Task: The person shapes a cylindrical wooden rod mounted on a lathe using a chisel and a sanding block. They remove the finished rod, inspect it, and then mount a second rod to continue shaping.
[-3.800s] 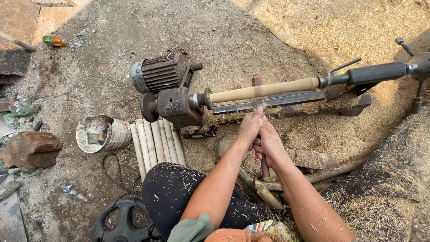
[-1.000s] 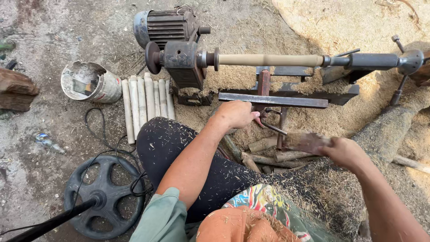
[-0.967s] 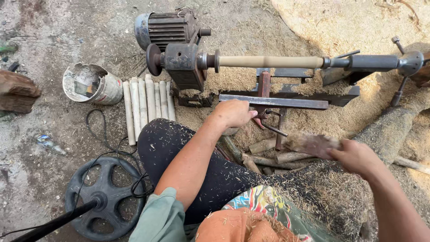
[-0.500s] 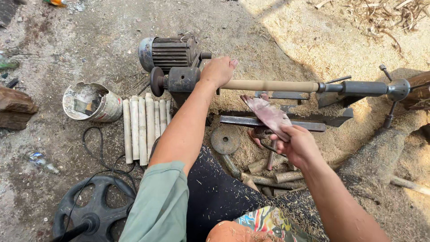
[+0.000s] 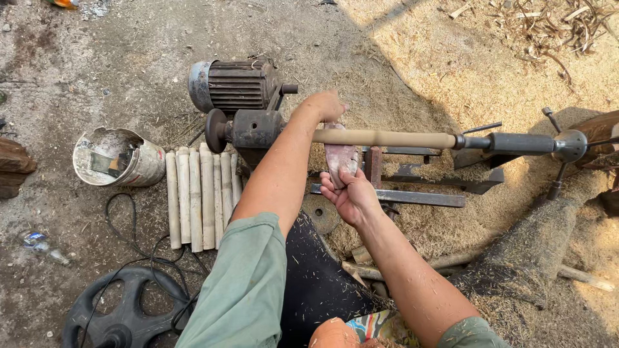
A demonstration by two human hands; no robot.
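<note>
Sawdust-strewn ground surrounds a small lathe whose pale wooden rod [image 5: 387, 138] runs left to right, the left hand [image 5: 324, 105] resting curled on its left end, the right hand [image 5: 351, 196] just below gripping a worn abrasive sheet [image 5: 340, 157] against it.

Pale round wooden rod [image 5: 387, 138], lying level between lathe ends; worn reddish-brown sandpaper strip [image 5: 340, 158] looped around its left end.

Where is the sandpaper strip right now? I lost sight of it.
The sandpaper strip loops around the wooden rod, held between left hand and right hand.
</note>
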